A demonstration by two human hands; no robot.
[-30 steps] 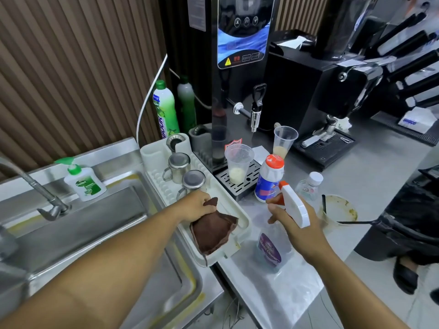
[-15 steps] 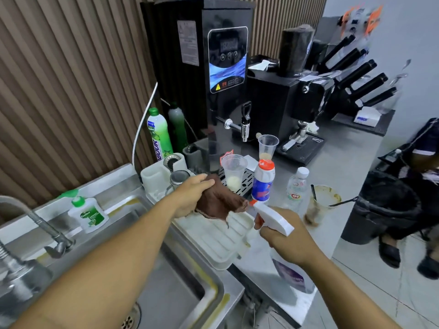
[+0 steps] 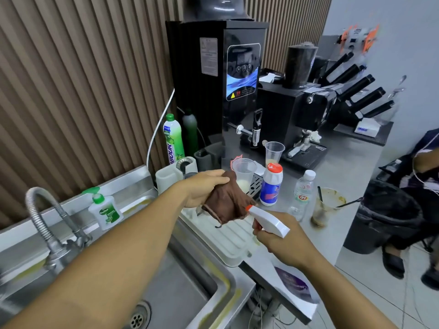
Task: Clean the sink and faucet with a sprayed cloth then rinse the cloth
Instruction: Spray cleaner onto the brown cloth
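Gripping the cloth (image 3: 225,203) in the left hand (image 3: 204,187), bunched above the tray (image 3: 228,241); right hand (image 3: 282,245) wrapped round the sprayer (image 3: 268,222) (trigger finger hidden, label blurred).

Black water boiler (image 3: 228,86) at 12 o'clock; green dish-soap bottle (image 3: 173,138) at 11; black bin (image 3: 382,217) at 3.

Steel counter (image 3: 337,176) with white drain tray (image 3: 228,243), bottles, cups, black machines.
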